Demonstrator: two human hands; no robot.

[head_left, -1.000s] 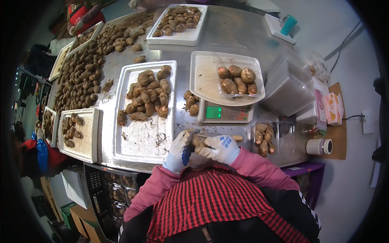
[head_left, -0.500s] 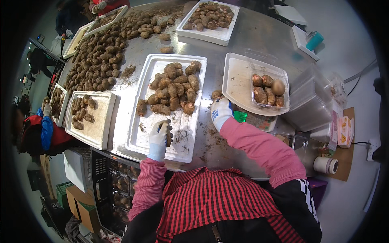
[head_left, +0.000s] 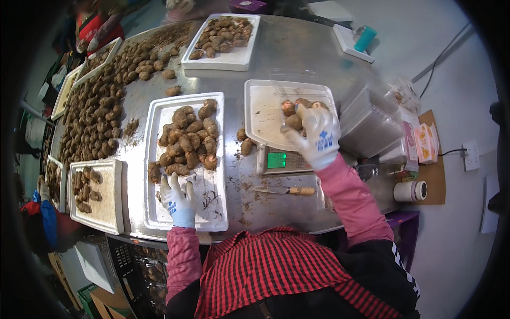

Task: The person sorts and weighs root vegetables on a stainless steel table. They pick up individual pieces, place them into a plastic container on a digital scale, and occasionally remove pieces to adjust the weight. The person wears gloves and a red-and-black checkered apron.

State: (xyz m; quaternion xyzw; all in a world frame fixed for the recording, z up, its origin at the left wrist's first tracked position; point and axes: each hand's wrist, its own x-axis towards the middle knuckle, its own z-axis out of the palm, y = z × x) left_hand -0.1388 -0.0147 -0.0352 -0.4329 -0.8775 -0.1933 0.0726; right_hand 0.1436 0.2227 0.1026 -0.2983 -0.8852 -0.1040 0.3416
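Note:
My left hand [head_left: 178,199], in a white glove, has its fingers apart over the white foam tray [head_left: 220,196], their tips at the near side of a pile of brown taro tubers [head_left: 183,143]. My right hand [head_left: 314,130], also gloved, grips a tuber [head_left: 293,121] at the clear plastic box of tubers [head_left: 288,106]. That box sits on the scale's cream platter [head_left: 257,106], partly hidden by my hand; the scale's green display [head_left: 276,159] shows below. A few loose tubers [head_left: 245,146] lie left of the scale, and a wooden-handled knife [head_left: 300,190] lies in front of it.
Loose tubers [head_left: 90,117] cover the steel table's left side, among foam trays [head_left: 114,199]. Another loaded tray [head_left: 212,61] is at the back. Stacked clear boxes [head_left: 372,117], a white roll [head_left: 409,191] and a teal cup [head_left: 364,38] stand at right. Co-workers [head_left: 95,26] are at left.
My hands have parted from the near middle. The right went beside the scale, then rose onto the box with a tuber. The left moved onto the tray, its fingers now spread. The knife now shows fully.

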